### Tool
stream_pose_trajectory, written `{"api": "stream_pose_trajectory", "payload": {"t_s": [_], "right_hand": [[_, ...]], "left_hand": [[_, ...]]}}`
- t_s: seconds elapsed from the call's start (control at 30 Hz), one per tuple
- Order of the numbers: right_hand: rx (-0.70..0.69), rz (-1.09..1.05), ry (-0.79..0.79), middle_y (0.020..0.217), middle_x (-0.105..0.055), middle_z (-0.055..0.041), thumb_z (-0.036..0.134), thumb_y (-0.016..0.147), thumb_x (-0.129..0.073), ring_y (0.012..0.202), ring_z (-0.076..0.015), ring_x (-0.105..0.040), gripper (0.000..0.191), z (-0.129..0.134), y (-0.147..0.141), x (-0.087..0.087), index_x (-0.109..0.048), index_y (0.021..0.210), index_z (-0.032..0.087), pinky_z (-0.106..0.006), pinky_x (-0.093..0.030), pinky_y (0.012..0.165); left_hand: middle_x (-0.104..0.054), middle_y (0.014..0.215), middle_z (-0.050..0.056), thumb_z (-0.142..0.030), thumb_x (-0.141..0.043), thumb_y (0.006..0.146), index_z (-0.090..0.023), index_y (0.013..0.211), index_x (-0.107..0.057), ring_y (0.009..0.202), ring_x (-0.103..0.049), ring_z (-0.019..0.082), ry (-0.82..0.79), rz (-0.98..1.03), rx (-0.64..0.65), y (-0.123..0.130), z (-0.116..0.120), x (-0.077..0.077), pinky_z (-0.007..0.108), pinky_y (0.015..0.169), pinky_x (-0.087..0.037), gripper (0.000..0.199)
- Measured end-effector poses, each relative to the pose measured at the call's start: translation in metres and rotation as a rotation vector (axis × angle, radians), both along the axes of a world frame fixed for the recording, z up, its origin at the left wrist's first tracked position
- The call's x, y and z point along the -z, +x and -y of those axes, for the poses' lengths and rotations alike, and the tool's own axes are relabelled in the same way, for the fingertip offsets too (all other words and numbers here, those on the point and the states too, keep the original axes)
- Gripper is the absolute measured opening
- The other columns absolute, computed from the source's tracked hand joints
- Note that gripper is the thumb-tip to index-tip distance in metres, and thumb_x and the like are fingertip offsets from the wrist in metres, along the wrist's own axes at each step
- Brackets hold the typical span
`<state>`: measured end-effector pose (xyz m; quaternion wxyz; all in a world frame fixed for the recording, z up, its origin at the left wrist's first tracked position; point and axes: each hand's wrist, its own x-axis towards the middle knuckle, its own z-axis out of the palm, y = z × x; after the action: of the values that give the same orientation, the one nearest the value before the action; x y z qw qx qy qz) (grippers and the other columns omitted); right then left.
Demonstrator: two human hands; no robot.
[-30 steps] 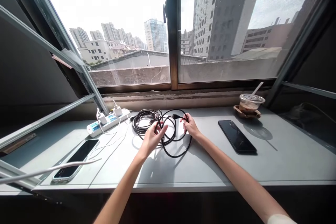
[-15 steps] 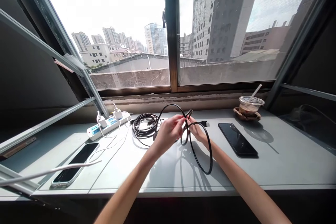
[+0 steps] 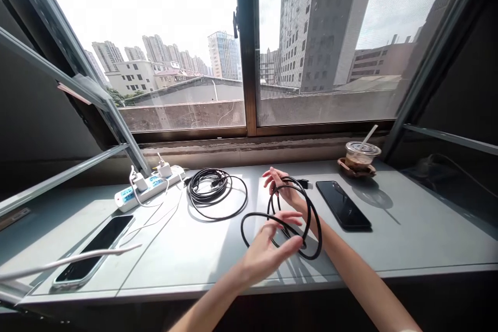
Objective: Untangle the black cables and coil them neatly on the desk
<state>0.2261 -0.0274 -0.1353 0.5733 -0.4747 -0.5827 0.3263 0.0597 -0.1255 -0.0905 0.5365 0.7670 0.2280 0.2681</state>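
Loops of a black cable (image 3: 318, 225) hang around and between my two hands over the right middle of the white table. My right hand (image 3: 284, 187) is farther back, with the cable loops across its palm and fingers; its thumb and fingers are curled round the cable. Nearer the table's front edge, my left hand (image 3: 268, 249) has its thumb and fingers spread apart beside the lower loops. A dark cable plug (image 3: 305, 184) sticks out just right of my right hand. Another coiled black cable (image 3: 208, 194) lies on the table to the left.
A white power strip (image 3: 150, 189) with plugged-in chargers stands at the back left, near a phone (image 3: 95, 249) and a white cable (image 3: 70, 259). On the right are a black phone (image 3: 343, 205) and a lidded cup (image 3: 358, 155) in a brown holder. The white table (image 3: 175, 264) meets a window.
My left hand has let go of the cable, moved down toward the table's front edge and opened. The loops have gathered at my right hand. The view has shifted slightly right.
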Motion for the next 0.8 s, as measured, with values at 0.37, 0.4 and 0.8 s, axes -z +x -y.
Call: {"api": "stream_pose_trajectory", "payload": {"t_s": [0.37,0.4,0.8], "right_hand": [[0.087,0.503,0.005,0.072,-0.066,-0.0028,0.058,0.074,-0.058,0.051,-0.0102,-0.048,0.041,0.000,0.012,-0.005,-0.069,0.078,0.019,-0.023,-0.034,0.051],[0.052,0.493,-0.005,0.077,-0.067,-0.0034,0.057,0.075,-0.056,0.053,-0.0106,-0.050,0.041,0.000,0.007,-0.004,-0.069,0.081,0.019,-0.023,-0.035,0.053],[-0.367,0.485,-0.261,0.083,-0.067,-0.0076,0.063,0.086,-0.034,0.073,-0.0185,-0.061,0.059,0.004,-0.015,0.015,-0.061,0.112,0.016,-0.031,-0.047,0.068]], "left_hand": [[-0.034,0.043,-0.010,-0.064,-0.049,0.074,-0.019,0.092,-0.044,0.036,-0.050,0.013,-0.470,-0.188,-0.663,-0.112,-0.049,0.029,0.015,0.032,-0.011,0.049],[-0.039,0.046,-0.009,-0.064,-0.046,0.075,-0.020,0.103,-0.041,0.035,-0.049,0.013,-0.443,-0.226,-0.689,-0.115,-0.048,0.037,0.015,0.031,-0.014,0.053],[-0.061,0.100,0.010,-0.037,-0.026,0.092,-0.019,0.105,-0.056,0.089,-0.059,0.022,0.375,-0.427,-0.493,-0.052,-0.059,0.053,0.034,0.079,-0.044,0.038]]}}
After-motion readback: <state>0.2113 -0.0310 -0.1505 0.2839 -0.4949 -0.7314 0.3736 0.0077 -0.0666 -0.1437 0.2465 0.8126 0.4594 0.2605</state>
